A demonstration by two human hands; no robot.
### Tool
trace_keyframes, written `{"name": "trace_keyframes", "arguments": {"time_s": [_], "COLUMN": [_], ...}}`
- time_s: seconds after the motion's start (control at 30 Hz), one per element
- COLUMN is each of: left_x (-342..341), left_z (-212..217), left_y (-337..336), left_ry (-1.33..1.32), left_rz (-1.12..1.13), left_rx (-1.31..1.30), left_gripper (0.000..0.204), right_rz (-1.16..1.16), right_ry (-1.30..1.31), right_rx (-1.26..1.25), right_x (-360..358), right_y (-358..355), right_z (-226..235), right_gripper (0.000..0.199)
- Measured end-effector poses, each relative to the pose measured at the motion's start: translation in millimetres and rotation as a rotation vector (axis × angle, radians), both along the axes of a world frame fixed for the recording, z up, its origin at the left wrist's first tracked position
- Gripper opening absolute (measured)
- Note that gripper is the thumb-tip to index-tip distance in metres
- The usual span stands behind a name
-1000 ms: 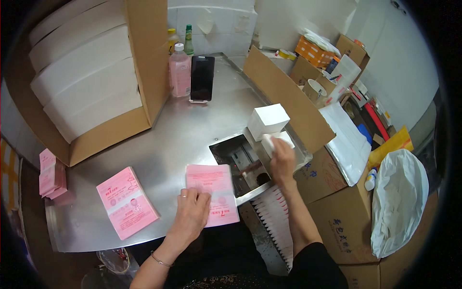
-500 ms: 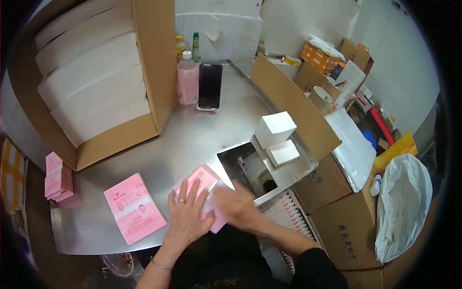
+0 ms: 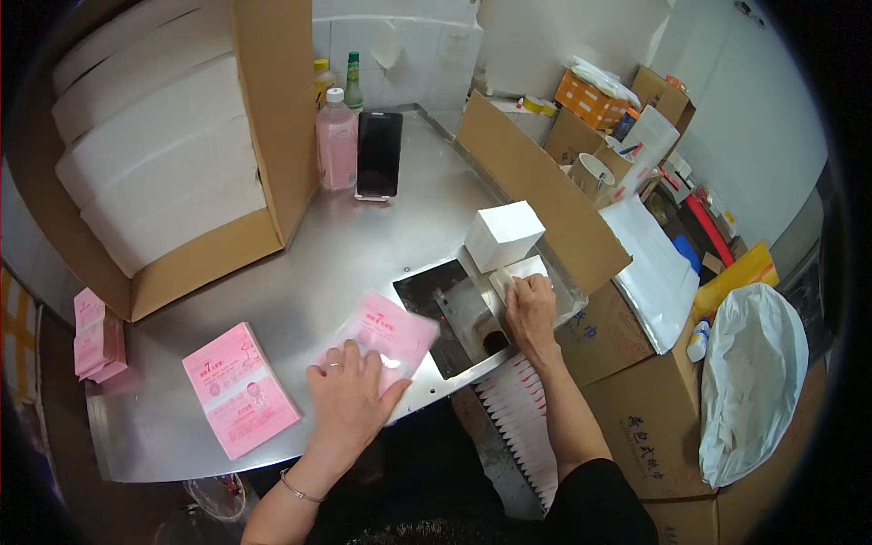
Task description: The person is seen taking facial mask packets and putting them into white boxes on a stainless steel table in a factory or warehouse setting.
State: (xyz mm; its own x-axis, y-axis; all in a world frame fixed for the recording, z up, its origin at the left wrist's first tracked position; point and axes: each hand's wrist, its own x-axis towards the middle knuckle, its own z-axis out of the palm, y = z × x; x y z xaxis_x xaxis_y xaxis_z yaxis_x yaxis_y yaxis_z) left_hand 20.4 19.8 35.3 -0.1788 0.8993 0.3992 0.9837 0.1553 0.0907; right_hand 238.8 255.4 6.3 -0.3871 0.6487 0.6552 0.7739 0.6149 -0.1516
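Observation:
My left hand (image 3: 347, 389) grips the near edge of a pink printed packet (image 3: 392, 331) in a clear wrap, thumb on one side and fingers on top. The packet's far edge is smeared by motion. On the right, my right hand (image 3: 531, 313) has its fingers closed on a low stack of white tissues (image 3: 527, 268), which they partly hide. A taller white tissue stack (image 3: 504, 234) stands just behind it. To the left of my left hand lies a pile of pink printed sleeves (image 3: 241, 391) with a pale band across it.
A rectangular opening (image 3: 422, 295) is cut in the metal table (image 3: 363, 241). A big carton (image 3: 272, 136) of white tissue stacks stands left. A phone (image 3: 379, 156) and a pink bottle (image 3: 337, 145) are at the back. Cartons (image 3: 649, 418) and a white bag (image 3: 758, 381) fill the right.
My right hand has moved from beside the pink packet, across the opening, to the low tissue stack. My left hand stays at the packet, which has turned and shifted slightly away from me.

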Motion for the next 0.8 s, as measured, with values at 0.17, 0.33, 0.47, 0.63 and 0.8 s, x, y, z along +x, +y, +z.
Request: {"name": "trace_keyframes", "arguments": {"time_s": [0.17,0.33,0.47,0.63,0.8], "left_x": [3,4,1,-12,-3], "left_z": [-16,-13,-19,-20,-2], "left_y": [5,3,1,-12,-10], "left_ry": [-0.049,-0.103,-0.122,-0.328,-0.323], "left_rz": [-0.060,-0.079,-0.183,-0.270,-0.208], "left_rx": [0.026,0.025,0.041,-0.001,0.050], "left_gripper": [0.040,0.040,0.042,0.055,0.074], "right_rz": [0.040,0.027,0.090,0.747,0.619], "right_ry": [0.033,-0.015,0.063,-0.094,-0.278], "right_rx": [-0.060,-0.112,0.098,0.208,0.030], "right_x": [9,12,8,-49,-89], "right_y": [9,12,-2,-120,-125], "right_z": [0,3,5,13,-13], "right_gripper": [0.010,0.018,0.031,0.037,0.027]}}
